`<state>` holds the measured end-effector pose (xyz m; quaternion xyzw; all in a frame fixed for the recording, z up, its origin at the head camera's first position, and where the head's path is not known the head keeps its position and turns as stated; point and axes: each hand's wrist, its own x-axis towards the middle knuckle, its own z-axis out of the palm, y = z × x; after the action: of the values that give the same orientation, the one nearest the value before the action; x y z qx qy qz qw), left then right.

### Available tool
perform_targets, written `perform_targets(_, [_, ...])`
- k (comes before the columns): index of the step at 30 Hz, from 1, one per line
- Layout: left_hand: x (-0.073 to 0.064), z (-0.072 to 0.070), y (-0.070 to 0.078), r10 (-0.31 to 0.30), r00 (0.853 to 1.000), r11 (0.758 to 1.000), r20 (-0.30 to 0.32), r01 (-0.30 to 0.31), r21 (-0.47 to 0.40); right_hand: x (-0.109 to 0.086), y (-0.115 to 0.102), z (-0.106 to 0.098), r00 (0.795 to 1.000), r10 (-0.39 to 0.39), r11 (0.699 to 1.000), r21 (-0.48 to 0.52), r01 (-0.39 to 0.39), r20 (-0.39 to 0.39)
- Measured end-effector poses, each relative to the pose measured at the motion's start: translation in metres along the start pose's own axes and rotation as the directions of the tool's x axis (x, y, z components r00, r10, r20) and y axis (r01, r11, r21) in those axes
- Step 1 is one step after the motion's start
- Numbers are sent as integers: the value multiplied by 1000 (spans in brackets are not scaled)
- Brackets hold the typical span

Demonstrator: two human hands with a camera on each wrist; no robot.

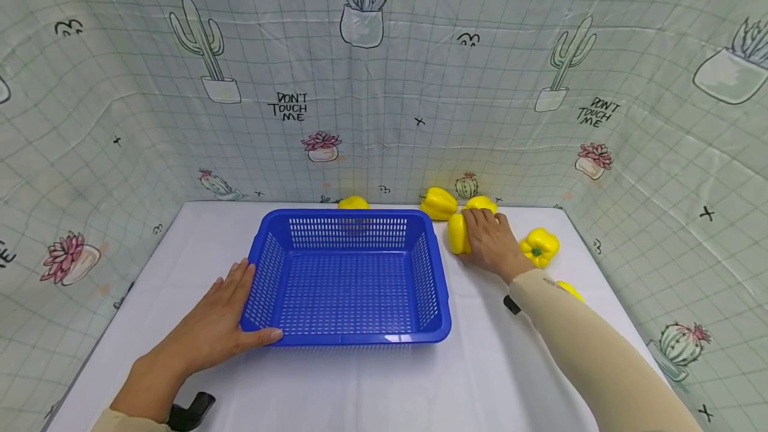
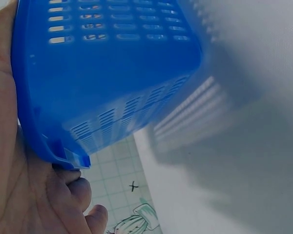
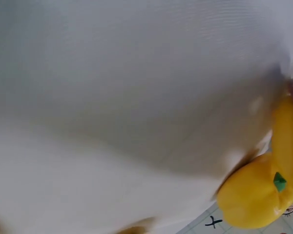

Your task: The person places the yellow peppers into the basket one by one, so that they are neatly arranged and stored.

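A blue plastic basket (image 1: 360,338) with slotted walls stands on the white table, nothing inside it. My left hand (image 1: 210,322) rests at its front left corner, fingers stretched along the left rim and thumb over the front rim. The left wrist view shows the basket's wall (image 2: 117,73) beside the palm. To the right of the basket, my right hand (image 1: 495,243) grips a yellow bell pepper (image 1: 457,234), its fingers over the pepper's right side. In the right wrist view, part of this pepper (image 3: 287,141) shows at the right edge, overlapping another pepper (image 3: 249,197) with a green stem.
Behind the right hand lie two yellow peppers, one at the back (image 1: 439,203) and one partly hidden (image 1: 481,203). Another pepper (image 1: 540,247) sits right of the wrist, and one (image 1: 570,290) shows behind the sleeve. A further pepper (image 1: 353,203) peeks over the basket's back rim.
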<state>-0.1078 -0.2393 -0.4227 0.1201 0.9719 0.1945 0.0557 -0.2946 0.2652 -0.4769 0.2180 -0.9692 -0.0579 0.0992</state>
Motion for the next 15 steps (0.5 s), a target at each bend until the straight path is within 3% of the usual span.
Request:
perform_targets(9, [1, 3, 2, -8, 1000, 1000, 4, 8, -5, -6, 8, 2, 986, -37, 999, 19, 40, -163])
perform_targets(15, [2, 4, 7, -13, 1000, 1000, 8, 13, 2, -8, 9, -4, 978, -55, 998, 18, 60, -203])
